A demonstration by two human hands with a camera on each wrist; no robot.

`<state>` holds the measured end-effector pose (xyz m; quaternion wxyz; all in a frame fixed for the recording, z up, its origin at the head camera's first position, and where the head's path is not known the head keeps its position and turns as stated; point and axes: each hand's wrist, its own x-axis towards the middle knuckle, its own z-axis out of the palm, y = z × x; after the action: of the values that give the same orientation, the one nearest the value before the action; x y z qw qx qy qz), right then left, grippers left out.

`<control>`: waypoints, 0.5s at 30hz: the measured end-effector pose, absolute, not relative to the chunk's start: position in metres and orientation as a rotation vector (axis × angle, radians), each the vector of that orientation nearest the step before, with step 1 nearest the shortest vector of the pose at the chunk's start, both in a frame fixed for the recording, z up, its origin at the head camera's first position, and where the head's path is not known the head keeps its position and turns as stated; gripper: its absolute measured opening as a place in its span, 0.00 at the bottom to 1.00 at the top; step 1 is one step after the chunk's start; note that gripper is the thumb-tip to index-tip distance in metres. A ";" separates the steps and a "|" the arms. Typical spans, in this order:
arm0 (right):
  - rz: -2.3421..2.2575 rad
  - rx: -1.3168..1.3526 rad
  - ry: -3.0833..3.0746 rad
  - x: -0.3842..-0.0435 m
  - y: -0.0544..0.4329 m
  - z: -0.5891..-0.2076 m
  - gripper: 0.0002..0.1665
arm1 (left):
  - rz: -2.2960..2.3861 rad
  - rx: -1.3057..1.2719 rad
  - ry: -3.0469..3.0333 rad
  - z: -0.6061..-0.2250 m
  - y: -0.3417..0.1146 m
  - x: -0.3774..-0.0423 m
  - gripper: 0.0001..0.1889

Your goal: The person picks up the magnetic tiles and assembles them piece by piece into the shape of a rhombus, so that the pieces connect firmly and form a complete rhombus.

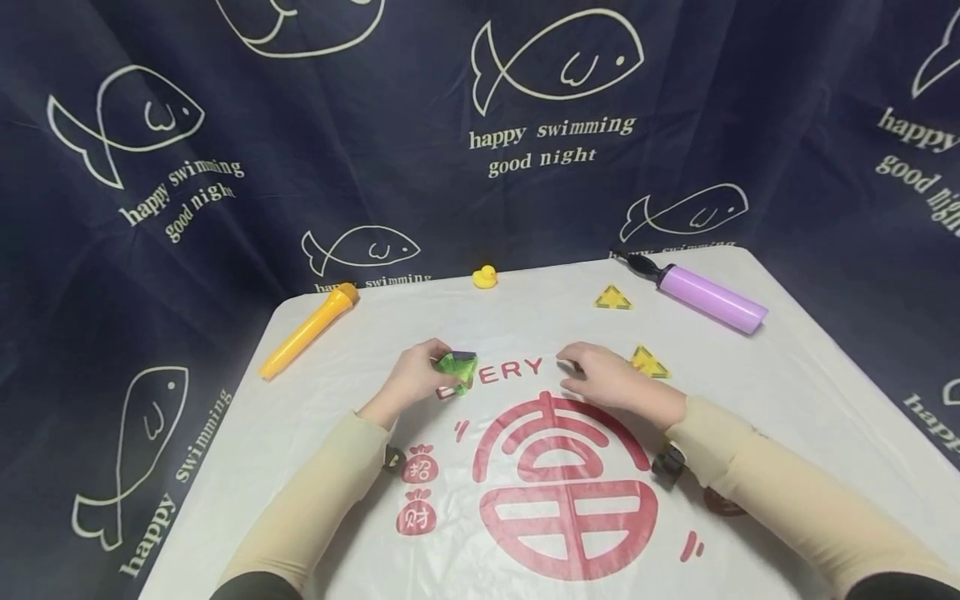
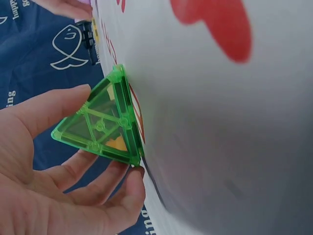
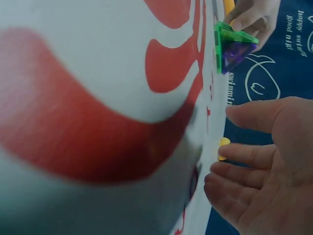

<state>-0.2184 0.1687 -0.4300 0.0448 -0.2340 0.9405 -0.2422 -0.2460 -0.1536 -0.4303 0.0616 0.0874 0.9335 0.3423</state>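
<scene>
My left hand (image 1: 414, 375) pinches a see-through green triangular magnetic tile (image 2: 100, 125) at its edges, thumb on one side and fingers on the other. The tile stands tilted up from the white tabletop, its lower edge at or close to the surface. A purple triangular tile (image 3: 236, 55) leans against the green one, as the right wrist view shows. My right hand (image 1: 606, 377) is over the table to the right, apart from these tiles, with thumb and fingers spread and nothing between them. Just beyond that hand lies a yellow triangular tile (image 1: 649, 363).
Another yellow triangular tile (image 1: 613, 298) lies farther back. At the back right is a purple hand pump (image 1: 712, 298) with a black end. A yellow rubber duck (image 1: 486, 277) sits at the far edge. An orange microphone-shaped toy (image 1: 309, 332) lies at the left edge.
</scene>
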 end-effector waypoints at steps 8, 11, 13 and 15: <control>-0.650 -0.603 2.971 -0.198 0.202 -0.422 0.29 | 1.010 0.198 2.856 -0.429 -0.156 -0.247 0.26; -0.588 -0.553 2.999 -0.192 0.213 -0.420 0.32 | 1.018 0.175 2.849 -0.429 -0.157 -0.247 0.26; -0.543 -0.506 3.011 -0.188 0.220 -0.418 0.33 | 1.020 0.169 2.844 -0.429 -0.158 -0.247 0.26; -0.511 -0.446 3.011 -0.185 0.225 -0.417 0.35 | 1.025 0.166 2.840 -0.429 -0.159 -0.248 0.26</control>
<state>-0.1850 0.2255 -0.4173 0.0276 -0.1444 0.9752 -0.1655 -0.2475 -0.1586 -0.4292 0.0588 0.0548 0.9375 0.3385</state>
